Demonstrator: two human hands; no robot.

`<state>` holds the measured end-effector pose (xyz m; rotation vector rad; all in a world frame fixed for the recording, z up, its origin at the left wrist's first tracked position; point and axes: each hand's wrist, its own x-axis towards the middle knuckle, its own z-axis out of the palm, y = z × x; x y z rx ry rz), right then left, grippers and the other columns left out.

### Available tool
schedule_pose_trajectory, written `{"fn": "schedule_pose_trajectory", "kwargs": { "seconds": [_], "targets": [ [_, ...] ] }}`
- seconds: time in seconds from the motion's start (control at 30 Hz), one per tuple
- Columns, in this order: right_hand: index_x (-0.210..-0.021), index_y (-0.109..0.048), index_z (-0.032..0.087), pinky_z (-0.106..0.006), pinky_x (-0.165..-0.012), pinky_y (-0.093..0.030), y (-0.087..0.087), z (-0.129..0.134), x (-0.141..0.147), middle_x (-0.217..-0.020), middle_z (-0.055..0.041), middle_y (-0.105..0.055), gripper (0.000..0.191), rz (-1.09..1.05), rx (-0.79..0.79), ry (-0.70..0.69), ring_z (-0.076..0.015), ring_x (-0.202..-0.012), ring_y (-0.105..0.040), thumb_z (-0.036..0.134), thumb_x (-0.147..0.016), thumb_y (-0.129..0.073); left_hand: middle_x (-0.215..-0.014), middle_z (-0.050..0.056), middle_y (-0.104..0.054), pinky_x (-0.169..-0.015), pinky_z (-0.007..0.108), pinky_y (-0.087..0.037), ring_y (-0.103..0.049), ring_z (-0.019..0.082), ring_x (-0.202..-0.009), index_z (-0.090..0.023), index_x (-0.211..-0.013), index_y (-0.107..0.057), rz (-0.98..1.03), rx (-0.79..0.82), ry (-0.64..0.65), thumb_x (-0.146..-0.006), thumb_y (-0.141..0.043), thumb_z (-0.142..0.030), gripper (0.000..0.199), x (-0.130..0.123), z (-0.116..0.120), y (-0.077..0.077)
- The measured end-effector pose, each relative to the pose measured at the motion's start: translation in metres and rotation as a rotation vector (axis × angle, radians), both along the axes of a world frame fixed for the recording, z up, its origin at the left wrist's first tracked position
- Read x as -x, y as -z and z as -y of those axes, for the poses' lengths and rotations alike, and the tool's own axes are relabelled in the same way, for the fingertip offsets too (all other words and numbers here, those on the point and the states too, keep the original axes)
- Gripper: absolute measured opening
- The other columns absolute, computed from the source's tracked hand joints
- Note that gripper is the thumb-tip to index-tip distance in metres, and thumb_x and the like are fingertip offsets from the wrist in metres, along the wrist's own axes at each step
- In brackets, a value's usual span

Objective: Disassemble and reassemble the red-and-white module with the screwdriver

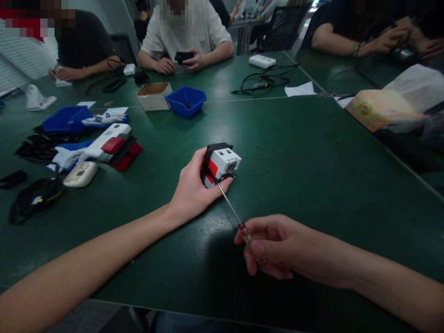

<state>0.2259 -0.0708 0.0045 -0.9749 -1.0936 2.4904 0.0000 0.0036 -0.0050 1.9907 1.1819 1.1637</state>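
Head: screwdriver [244, 231], green table [298, 162], black chair [286, 27]

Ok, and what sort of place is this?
Probably a shared workshop for small devices: the right hand aims a screwdriver at a white-and-red device in the left hand, a blue bin holds small dark pieces, and other people sit around the green table.

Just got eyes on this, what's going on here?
The left hand grips a white, red and black device over the green table. The right hand holds a screwdriver by its handle, the shaft reaching up to the device's near side; its tip can't be made out. Across the table, another person holds a black object.
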Motion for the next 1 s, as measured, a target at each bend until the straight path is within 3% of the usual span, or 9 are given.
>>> {"fn": "schedule_pose_trajectory", "kwargs": {
  "seconds": [0.1, 0.33, 0.47, 0.67, 0.87, 1.0],
  "targets": [
    [-0.099, -0.056, 0.017, -0.017, -0.044, -0.029, 0.0014, 0.0003, -0.0004, -0.079, -0.0013, -0.073, 0.046, 0.002, 0.018, 0.02, -0.0038, -0.052, -0.047, 0.049, -0.084, -0.086, -0.117, 0.009, -0.074, -0.09, 0.037, -0.06, -0.072, 0.022, -0.098, -0.018, -0.13, -0.054, 0.014, 0.001, 0.009, -0.08, -0.083, -0.034, 0.06, 0.0, -0.0001, 0.0003],
    [-0.107, -0.063, 0.015, -0.017, -0.043, -0.031, -0.0007, 0.0013, 0.0009, -0.102, -0.009, -0.075, 0.039, -0.042, 0.042, -0.021, -0.0033, -0.054, -0.051, 0.052, -0.097, -0.07, -0.121, 0.011, -0.073, -0.096, 0.04, -0.059, -0.072, 0.025, -0.103, -0.017, -0.133, -0.053, -0.022, -0.006, 0.009, -0.08, -0.084, -0.034, 0.064, 0.001, 0.0004, 0.0017],
    [-0.108, -0.065, 0.013, -0.017, -0.046, -0.031, 0.0005, 0.0015, 0.0019, -0.095, -0.0058, -0.071, 0.042, -0.043, 0.052, 0.002, -0.0025, -0.056, -0.049, 0.051, -0.095, -0.073, -0.121, 0.011, -0.073, -0.097, 0.04, -0.058, -0.071, 0.024, -0.105, -0.017, -0.133, -0.053, -0.015, -0.017, 0.023, -0.08, -0.083, -0.033, 0.063, 0.0003, 0.0006, 0.002],
    [-0.101, -0.052, 0.018, -0.016, -0.04, -0.027, 0.0002, -0.0009, 0.0026, -0.081, 0.0008, -0.071, 0.047, 0.008, 0.042, 0.009, -0.0019, -0.047, -0.046, 0.046, -0.084, -0.086, -0.121, 0.011, -0.072, -0.095, 0.039, -0.058, -0.071, 0.024, -0.104, -0.017, -0.131, -0.053, -0.024, -0.029, 0.015, -0.08, -0.083, -0.033, 0.061, 0.0005, -0.0002, 0.0016],
    [-0.11, -0.06, 0.015, -0.016, -0.041, -0.035, 0.0, -0.0001, 0.0016, -0.105, -0.0076, -0.073, 0.041, -0.037, 0.015, -0.032, -0.0031, -0.052, -0.056, 0.052, -0.095, -0.072, -0.12, 0.01, -0.072, -0.095, 0.039, -0.058, -0.071, 0.024, -0.103, -0.016, -0.132, -0.053, -0.025, -0.033, 0.018, -0.08, -0.082, -0.033, 0.062, 0.0, 0.0005, 0.0018],
    [-0.11, -0.062, 0.015, -0.016, -0.043, -0.035, -0.0004, 0.0006, 0.0017, -0.102, -0.0062, -0.071, 0.042, -0.014, 0.002, -0.027, -0.0024, -0.053, -0.054, 0.053, -0.095, -0.071, -0.121, 0.011, -0.072, -0.096, 0.04, -0.058, -0.071, 0.025, -0.105, -0.017, -0.133, -0.053, -0.036, -0.031, 0.025, -0.08, -0.082, -0.033, 0.062, -0.0002, 0.0009, 0.0014]
  ]
}}
